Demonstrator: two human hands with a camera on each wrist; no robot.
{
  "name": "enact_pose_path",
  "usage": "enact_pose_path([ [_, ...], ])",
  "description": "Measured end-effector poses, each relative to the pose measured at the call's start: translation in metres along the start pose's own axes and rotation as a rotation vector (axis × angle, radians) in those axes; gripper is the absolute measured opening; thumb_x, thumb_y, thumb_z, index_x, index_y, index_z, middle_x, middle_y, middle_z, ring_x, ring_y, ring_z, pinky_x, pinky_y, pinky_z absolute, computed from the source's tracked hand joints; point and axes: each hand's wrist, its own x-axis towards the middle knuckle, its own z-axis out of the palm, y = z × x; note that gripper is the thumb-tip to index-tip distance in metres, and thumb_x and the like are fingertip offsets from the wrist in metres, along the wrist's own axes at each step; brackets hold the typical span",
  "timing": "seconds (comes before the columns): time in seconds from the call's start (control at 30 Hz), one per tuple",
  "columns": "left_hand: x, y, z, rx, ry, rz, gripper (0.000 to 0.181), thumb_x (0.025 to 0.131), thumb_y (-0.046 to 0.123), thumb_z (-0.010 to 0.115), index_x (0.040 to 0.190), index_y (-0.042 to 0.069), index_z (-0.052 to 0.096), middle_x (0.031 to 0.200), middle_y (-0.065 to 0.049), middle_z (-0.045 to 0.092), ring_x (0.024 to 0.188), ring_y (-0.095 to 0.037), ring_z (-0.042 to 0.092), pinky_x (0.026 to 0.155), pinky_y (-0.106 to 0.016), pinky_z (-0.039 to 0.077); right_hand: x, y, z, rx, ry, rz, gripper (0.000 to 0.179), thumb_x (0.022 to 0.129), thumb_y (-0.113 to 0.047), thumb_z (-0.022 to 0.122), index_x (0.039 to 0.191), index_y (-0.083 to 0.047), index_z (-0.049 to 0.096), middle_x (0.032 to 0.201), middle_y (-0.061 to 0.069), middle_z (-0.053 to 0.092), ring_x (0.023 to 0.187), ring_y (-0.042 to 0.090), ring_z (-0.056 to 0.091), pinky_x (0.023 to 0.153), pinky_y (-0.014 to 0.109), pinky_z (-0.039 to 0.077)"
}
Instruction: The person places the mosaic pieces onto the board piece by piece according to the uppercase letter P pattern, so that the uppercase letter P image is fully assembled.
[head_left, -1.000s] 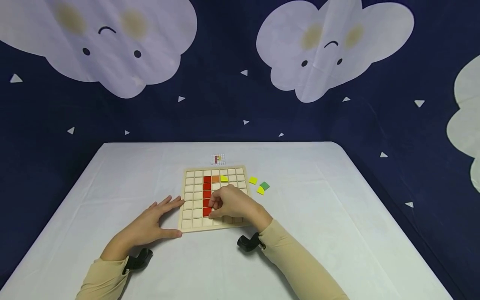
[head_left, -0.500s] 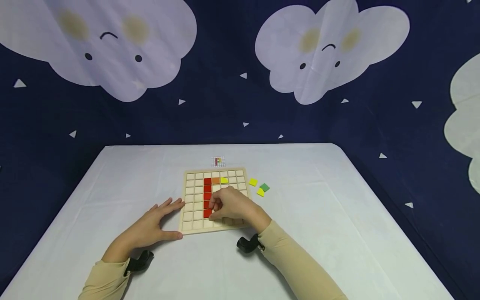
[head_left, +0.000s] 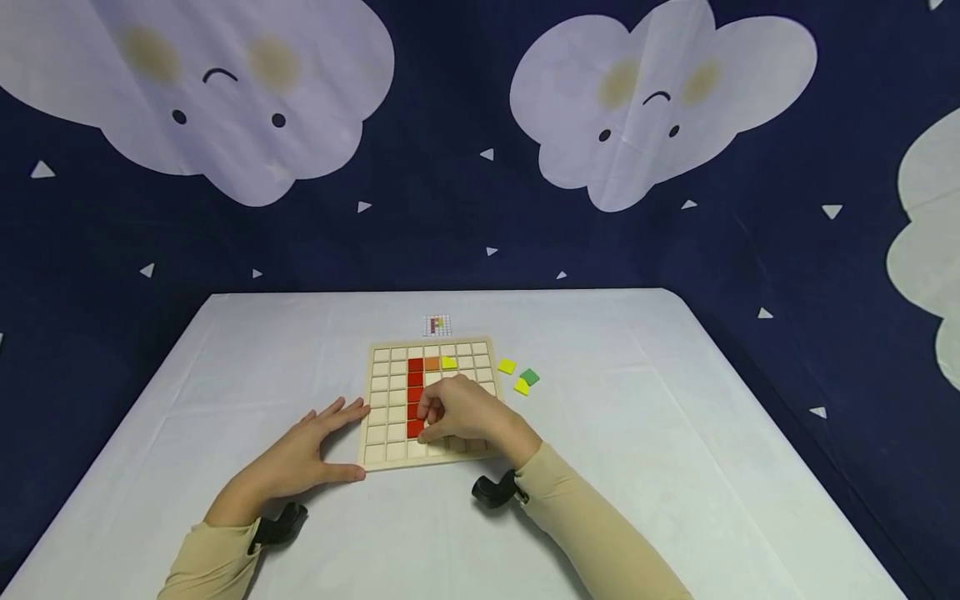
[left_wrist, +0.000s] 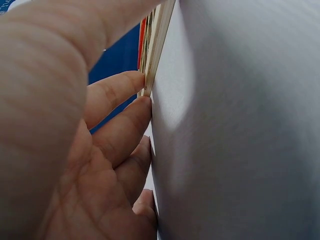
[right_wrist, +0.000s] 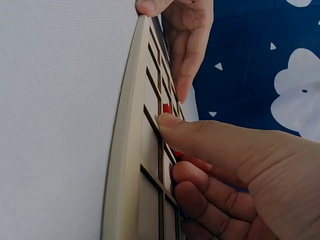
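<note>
A wooden grid board point(head_left: 390, 460) lies on the white table with a column of red square tiles point(head_left: 416, 379). An orange tile point(head_left: 432, 363) and a yellow tile point(head_left: 449, 362) sit to the right of the top red one. My right hand point(head_left: 468, 408) is over the board, its thumb and curled fingers pinching the lowest red tile point(head_left: 415, 428) in the column; in the right wrist view red shows around the thumb tip. My left hand point(head_left: 300, 450) spreads along the board's left side, thumb at the near corner and fingertips touching the edge.
Right of the board lie loose tiles: a yellow one point(head_left: 507, 367), a green one point(head_left: 530, 377) and another yellow piece point(head_left: 521, 387) with a rounded side. A small printed pattern card point(head_left: 437, 325) lies behind the board. A dark blue cloud-print curtain point(head_left: 450, 225) hangs behind the table.
The head view has tilted slightly, so everything sits a little lower in the picture. Both hands and the tiles keep their places on the board.
</note>
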Motion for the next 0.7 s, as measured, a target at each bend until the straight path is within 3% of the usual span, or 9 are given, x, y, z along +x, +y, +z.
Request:
enact_pose_path([
  [0.37, -0.0006, -0.0032, 0.0026, -0.005, -0.014, -0.036, 0.095, 0.078, 0.047, 0.094, 0.157, 0.012, 0.055, 0.168, -0.019, 0.046, 0.159, -0.054, 0.030, 0.126, -0.080, 0.017, 0.0000, 0.0019, 0.0020, 0.022, -0.018, -0.004, 0.019, 0.085, -0.015, 0.093, 0.094, -0.012, 0.076, 0.075, -0.008, 0.066, 0.070, 0.005, 0.059, 0.069, 0.018, 0.049],
  [0.7, 0.0000, -0.0025, 0.0006, -0.009, 0.003, -0.006, 0.094, 0.078, 0.047, 0.094, 0.157, 0.013, 0.056, 0.167, -0.018, 0.047, 0.159, -0.054, 0.031, 0.126, -0.079, 0.018, 0.0042, 0.0057, -0.0006, 0.038, -0.026, -0.014, 0.021, 0.084, -0.014, 0.093, 0.095, -0.013, 0.075, 0.077, -0.007, 0.067, 0.071, 0.005, 0.060, 0.069, 0.018, 0.049],
])
